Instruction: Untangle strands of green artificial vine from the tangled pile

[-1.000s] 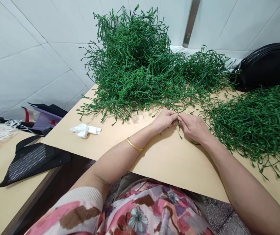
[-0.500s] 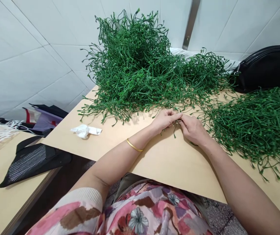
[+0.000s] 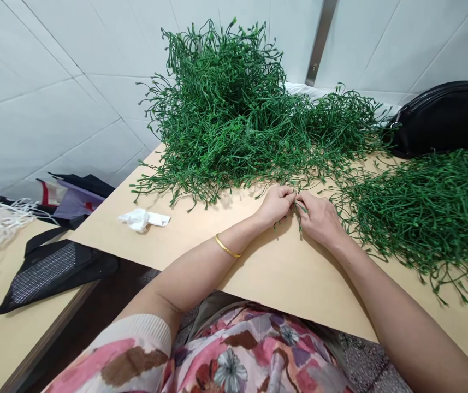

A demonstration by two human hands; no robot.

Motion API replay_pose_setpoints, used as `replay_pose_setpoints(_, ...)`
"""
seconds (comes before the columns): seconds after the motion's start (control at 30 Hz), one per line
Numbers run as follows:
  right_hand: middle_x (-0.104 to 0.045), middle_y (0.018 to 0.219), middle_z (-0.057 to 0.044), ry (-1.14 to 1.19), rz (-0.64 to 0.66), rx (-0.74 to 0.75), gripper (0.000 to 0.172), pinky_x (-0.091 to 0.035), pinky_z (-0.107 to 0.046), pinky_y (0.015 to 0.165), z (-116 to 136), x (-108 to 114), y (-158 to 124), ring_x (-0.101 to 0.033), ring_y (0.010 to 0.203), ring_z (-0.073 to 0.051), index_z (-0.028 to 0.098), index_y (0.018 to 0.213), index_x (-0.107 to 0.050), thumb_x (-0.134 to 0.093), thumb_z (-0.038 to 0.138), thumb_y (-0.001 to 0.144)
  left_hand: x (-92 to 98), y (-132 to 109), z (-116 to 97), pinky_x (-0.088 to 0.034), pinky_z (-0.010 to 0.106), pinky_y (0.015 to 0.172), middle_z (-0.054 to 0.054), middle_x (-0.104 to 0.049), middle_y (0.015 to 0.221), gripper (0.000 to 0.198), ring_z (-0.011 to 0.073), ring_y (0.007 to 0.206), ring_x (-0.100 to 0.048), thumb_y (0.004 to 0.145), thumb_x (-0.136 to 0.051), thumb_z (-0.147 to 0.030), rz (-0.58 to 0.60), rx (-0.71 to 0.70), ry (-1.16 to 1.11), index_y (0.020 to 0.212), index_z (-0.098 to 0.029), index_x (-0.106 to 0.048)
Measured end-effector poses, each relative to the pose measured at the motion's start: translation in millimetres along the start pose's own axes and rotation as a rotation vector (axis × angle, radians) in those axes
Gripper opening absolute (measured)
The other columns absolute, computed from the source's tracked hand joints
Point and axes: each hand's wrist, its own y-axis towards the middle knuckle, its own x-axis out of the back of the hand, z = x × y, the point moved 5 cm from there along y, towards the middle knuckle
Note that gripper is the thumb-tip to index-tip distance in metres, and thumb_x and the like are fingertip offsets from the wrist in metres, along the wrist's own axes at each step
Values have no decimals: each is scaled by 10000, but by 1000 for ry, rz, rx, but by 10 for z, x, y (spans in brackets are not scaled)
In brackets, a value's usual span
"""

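Close together over the table (image 3: 258,278), my left hand (image 3: 275,206) and my right hand (image 3: 319,216) both pinch thin green plastic stems (image 3: 300,222). The stems hang down between my fingertips, and a small tip pokes out under my left hand. How the pieces join inside my fingers is hidden. Just beyond my hands rises a tall tangled heap of green artificial stems (image 3: 225,120) with small budded tips. A second, lower pile of such stems (image 3: 426,213) lies to the right of my right hand.
A crumpled white tissue (image 3: 137,219) lies left of my hands. At the back right sits a black bag (image 3: 449,117). Another table on the left bears white strands (image 3: 2,224) and a black mesh-panelled pouch (image 3: 49,273). A tiled wall (image 3: 73,43) stands behind.
My fingertips have shifted slightly, the right hand turning a little and moving left. The stems between my hands now hang lower and show more clearly.
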Motion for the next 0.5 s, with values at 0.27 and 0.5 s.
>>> replay_pose_setpoints(0.27,-577,632,-52,-165,66,138,245,-224,-290,615,21,29,60,-432,561,-156,176,803,-535,-308,232,874,-3,18,14,-237,173,357,-74,-373,390,255,32,305,-315,752,-440,-51,-9,82,-7,540,-168,-362)
replay_pose_setpoints(0.5,-476,567,-7,142,157,284,208,-245,-260,571,374,162,-61,-368,544,-127,194,666,-484,-370,231,835,40,123,49,-226,168,373,-69,-365,412,252,25,329,-313,785,-446,-100,-160,103,-137,544,-153,-397)
